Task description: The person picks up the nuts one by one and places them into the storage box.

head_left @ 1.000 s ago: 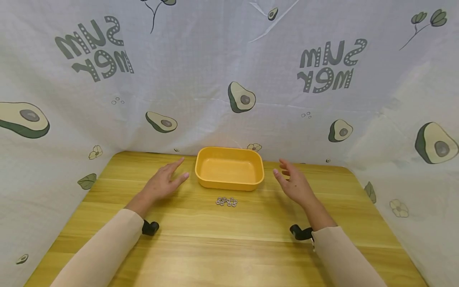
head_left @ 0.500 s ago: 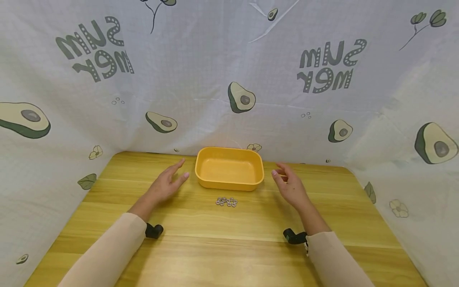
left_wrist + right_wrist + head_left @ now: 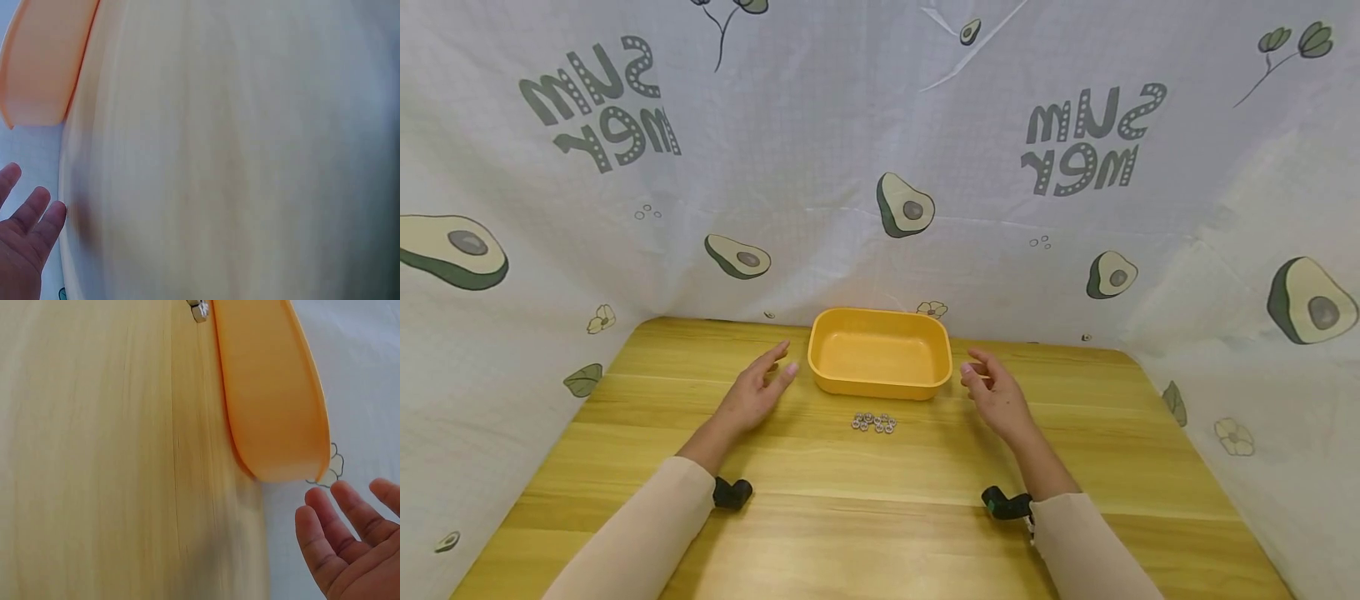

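Observation:
A yellow rectangular tub (image 3: 880,389) with rounded corners stands toward the back of the table, nothing visible inside it. Just in front of it lie several small round silvery pieces (image 3: 877,422) in a cluster; their exact kind is too small to tell. My left hand (image 3: 751,400) hovers left of the tub, apart from it, fingers loosely extended and holding nothing. On the other side my right hand (image 3: 1000,402) is close to the tub's right end without touching it, its fingers relaxed and bare. Both wrist views show the spread fingers near the tub's wall (image 3: 275,394).
The wood-grain table (image 3: 865,533) meets a white cloth (image 3: 820,150) printed with avocados and lettering, which hangs behind and at both sides. A black wrist mount (image 3: 732,493) sits at the left wrist and another black mount (image 3: 1006,503) at the right.
Both hands have drifted inward and slightly toward the front, the right one ending closer to the tub. The tub and the small silvery pieces have stayed where they were.

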Available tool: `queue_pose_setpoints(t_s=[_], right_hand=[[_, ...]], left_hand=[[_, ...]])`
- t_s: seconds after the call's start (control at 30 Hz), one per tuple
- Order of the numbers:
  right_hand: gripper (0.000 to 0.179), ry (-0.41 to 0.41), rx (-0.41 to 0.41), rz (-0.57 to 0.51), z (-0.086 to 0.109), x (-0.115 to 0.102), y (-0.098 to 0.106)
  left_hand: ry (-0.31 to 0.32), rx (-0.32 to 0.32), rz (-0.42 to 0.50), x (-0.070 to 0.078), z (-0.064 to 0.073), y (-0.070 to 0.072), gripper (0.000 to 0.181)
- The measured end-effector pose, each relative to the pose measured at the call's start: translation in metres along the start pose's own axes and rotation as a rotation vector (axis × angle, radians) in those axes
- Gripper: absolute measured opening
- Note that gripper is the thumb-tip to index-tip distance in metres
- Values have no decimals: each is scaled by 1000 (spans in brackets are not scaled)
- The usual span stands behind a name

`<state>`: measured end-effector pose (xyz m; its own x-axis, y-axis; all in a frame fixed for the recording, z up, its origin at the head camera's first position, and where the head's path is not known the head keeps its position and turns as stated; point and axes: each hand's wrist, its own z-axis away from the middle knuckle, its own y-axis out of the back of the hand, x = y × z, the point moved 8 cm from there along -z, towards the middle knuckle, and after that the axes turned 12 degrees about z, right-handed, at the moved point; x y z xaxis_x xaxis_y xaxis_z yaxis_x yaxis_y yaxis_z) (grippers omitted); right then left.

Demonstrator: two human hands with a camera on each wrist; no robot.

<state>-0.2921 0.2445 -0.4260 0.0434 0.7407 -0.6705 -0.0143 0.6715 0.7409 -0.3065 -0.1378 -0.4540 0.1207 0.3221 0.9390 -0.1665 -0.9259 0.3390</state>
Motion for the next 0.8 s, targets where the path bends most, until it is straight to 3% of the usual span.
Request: queue_pose_setpoints(t_s=[0.23, 0.43, 0.8], right_hand=[[65, -13, 15, -48, 4, -2, -5], [50, -5, 45, -148, 6, -3, -8], [38, -8, 43, -176, 13, -7, -26]], left_hand=[[8, 14, 22, -2, -1, -4, 70], [4, 34, 70, -1, -3, -7, 66], [38, 77, 156, -5, -7, -17, 65]])
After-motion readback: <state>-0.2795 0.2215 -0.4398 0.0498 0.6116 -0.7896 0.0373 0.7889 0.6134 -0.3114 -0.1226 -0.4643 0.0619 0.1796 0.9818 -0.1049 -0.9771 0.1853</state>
